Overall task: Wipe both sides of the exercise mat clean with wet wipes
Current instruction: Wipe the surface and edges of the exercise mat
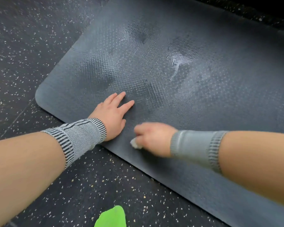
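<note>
Near mat [203,99] edge, right hand [154,138] grip pinching wipe [135,143], left hand [112,114] flat

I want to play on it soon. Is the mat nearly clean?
Not yet. Wet streaks show the mat is partly wiped. The right hand is rubbing a wet wipe near the edge while the left hand presses flat. The underside remains.

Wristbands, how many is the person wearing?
2. A striped grey wristband sits on the left wrist, and a plain-looking grey wristband on the right wrist. That one is blurred.
</note>
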Tool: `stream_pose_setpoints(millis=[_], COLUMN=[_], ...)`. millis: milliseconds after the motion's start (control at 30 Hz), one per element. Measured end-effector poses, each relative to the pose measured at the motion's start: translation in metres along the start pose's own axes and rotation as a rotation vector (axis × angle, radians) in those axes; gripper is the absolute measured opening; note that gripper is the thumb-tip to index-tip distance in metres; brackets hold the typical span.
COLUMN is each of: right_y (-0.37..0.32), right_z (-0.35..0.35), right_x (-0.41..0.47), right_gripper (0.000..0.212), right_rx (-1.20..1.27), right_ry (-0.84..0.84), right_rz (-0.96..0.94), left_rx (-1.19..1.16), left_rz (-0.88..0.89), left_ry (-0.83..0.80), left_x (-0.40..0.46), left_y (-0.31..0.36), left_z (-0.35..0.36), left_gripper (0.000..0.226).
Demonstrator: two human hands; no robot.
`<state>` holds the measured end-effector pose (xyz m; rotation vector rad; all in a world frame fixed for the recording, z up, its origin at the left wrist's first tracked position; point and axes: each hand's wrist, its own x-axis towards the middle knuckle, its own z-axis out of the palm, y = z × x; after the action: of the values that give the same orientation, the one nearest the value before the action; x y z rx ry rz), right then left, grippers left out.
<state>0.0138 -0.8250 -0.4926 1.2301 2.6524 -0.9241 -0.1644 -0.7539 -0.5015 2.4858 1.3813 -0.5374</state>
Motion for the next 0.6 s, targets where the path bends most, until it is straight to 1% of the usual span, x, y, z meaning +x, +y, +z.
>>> stream_pose_setpoints(millis=[67,100,133,167,200,233,267,367,433,467,500,533,600], right_y=[0.045,0.066,0.081,0.090,0.092,0.083,0.068,0.005,-0.013,-0.006,0.007,0.027,0.077], right_z=[-0.024,-0.036,-0.045,-0.050,-0.050,-0.046,-0.036,0.004,0.004,-0.002,-0.010,-0.018,-0.040], right_x=[-0.005,-0.009,-0.011,-0.013,-0.014,-0.013,-0.012,-0.011,-0.012,-0.013,-0.013,-0.014,-0.017], right_gripper=[0.014,0.013,0.015,0.018,0.019,0.019,0.020,0.023,0.026,0.031,0.036,0.034,0.016], right_rx=[-0.072,-0.099,-0.153,-0.222,-0.247,-0.237,-0.198,-0.057,-0.052,-0.057,-0.065,-0.080,-0.159], right_ry=[0.121,0.177,0.235,0.272,0.314,0.325,0.311,0.177,0.089,0.063,0.071,0.113,0.243], right_rz=[0.164,0.295,0.387,0.450,0.472,0.447,0.369,0.023,-0.076,-0.107,-0.097,-0.041,0.164], left_rx=[-0.002,-0.003,-0.004,-0.004,-0.004,-0.006,-0.009,-0.020,-0.021,-0.026,-0.030,-0.028,-0.016], left_rz=[0.013,0.016,0.015,0.014,0.012,0.011,0.010,0.015,0.015,0.014,0.014,0.018,0.032], left_ry=[0.005,0.006,0.006,0.008,0.012,0.019,0.029,0.060,0.065,0.064,0.065,0.066,0.063], left_x=[0.001,0.002,0.004,0.006,0.009,0.012,0.015,0.026,0.033,0.037,0.039,0.043,0.048], left_y=[0.000,-0.001,-0.001,-0.001,-0.001,-0.001,0.000,0.006,0.011,0.013,0.015,0.016,0.018], left_z=[0.000,-0.001,-0.002,-0.003,-0.004,-0.005,-0.007,-0.010,-0.012,-0.014,-0.014,-0.015,-0.017], left_gripper=[0.070,0.070,0.069,0.069,0.068,0.067,0.067,0.066,0.065,0.066,0.066,0.066,0.066])
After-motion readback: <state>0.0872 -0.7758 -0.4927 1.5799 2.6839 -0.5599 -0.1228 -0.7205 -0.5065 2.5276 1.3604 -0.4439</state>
